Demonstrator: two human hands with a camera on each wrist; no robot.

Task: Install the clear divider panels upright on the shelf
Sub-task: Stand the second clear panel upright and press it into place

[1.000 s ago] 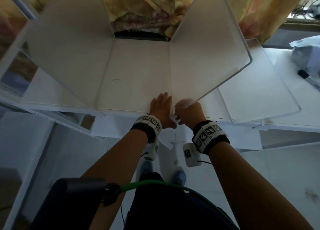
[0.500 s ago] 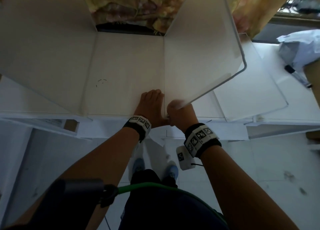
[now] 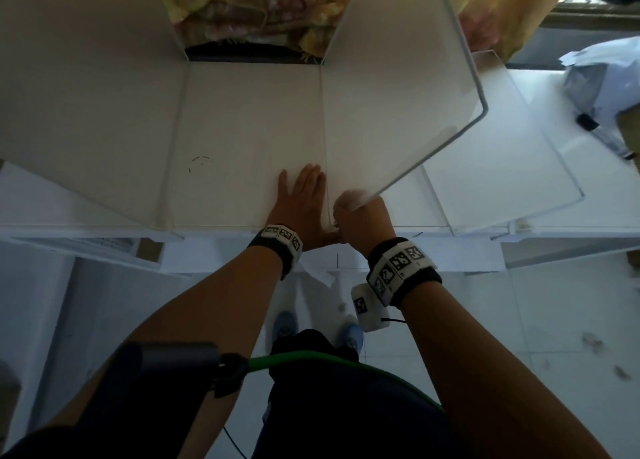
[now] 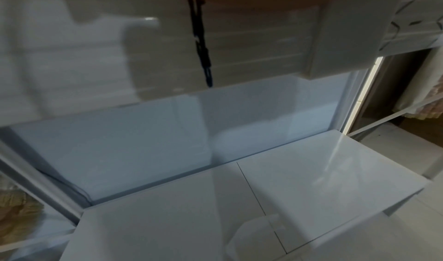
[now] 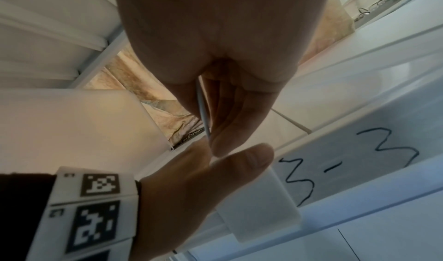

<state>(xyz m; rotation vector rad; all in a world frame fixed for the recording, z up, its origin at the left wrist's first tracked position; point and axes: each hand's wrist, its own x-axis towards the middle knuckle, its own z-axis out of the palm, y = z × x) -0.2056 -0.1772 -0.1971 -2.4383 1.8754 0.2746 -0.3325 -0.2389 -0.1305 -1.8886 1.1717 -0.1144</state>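
A white shelf (image 3: 249, 129) carries three clear divider panels standing upright. The middle panel (image 3: 398, 95) rises at the shelf's centre. My right hand (image 3: 349, 204) grips its front lower corner, and in the right wrist view the fingers (image 5: 230, 117) curl round the panel's thin edge (image 5: 202, 113). My left hand (image 3: 304, 188) lies flat on the shelf just left of this panel, fingers straight, with its thumb (image 5: 242, 161) near the right hand. The left panel (image 3: 86, 95) and the right panel (image 3: 502, 153) stand untouched.
Floral fabric (image 3: 249, 5) hangs behind the shelf. A grey plastic bag (image 3: 606, 77) and a black marker (image 3: 588, 122) lie at the far right. The shelf's front edge bears a handwritten 3-3 (image 5: 347, 161). A lower white shelf (image 4: 311, 189) sits beneath.
My left hand has slid a little farther onto the shelf and lies flatter. My right hand keeps its grip on the middle panel, which stays upright. The head view has shifted.
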